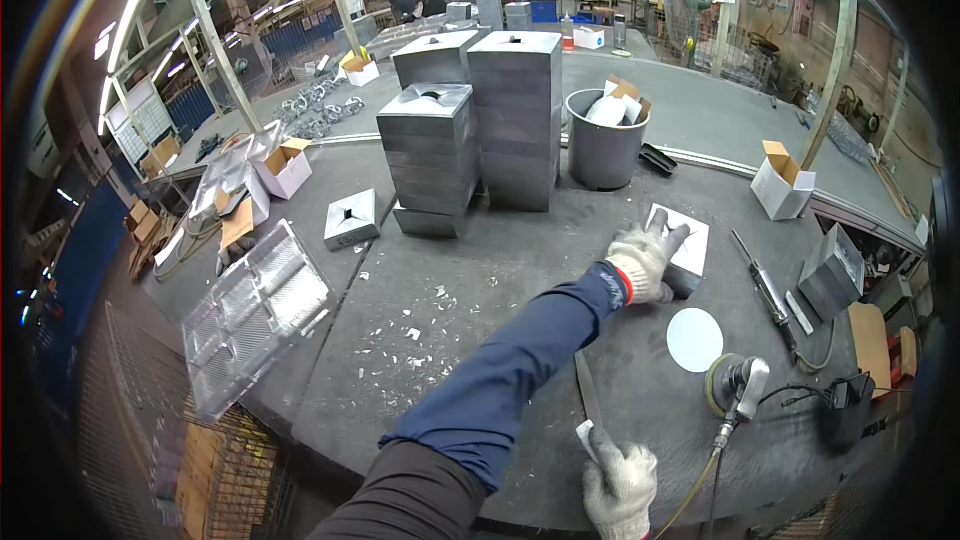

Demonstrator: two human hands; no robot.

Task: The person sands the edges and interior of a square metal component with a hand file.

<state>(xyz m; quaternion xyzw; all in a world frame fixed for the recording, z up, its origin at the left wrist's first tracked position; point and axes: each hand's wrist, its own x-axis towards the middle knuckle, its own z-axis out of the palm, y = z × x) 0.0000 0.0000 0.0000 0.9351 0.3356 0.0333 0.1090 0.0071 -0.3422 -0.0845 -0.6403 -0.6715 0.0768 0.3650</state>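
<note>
My left arm reaches across the bench, and my left hand (640,262), in a pale knit glove with a red cuff edge, is closed on a square metal block (690,248). Its fingers lie over the bright top face and the near side. Close to the front edge, my gloved right hand (620,490) grips a long flat blade (588,390) with a white-wrapped handle. The blade points away from me. A pale round disc (694,340) lies just below the block. Beside it is a sander (735,387) with a round pad, a hose attached.
Tall stacks of metal blocks (515,120) stand mid-bench, with a single block (351,219) to their left. A grey bin (604,145) holds packaging. A clear plastic tray (255,315) lies left; a pen-shaped tool (765,290) and another block (832,268) lie right. White scraps litter the bench.
</note>
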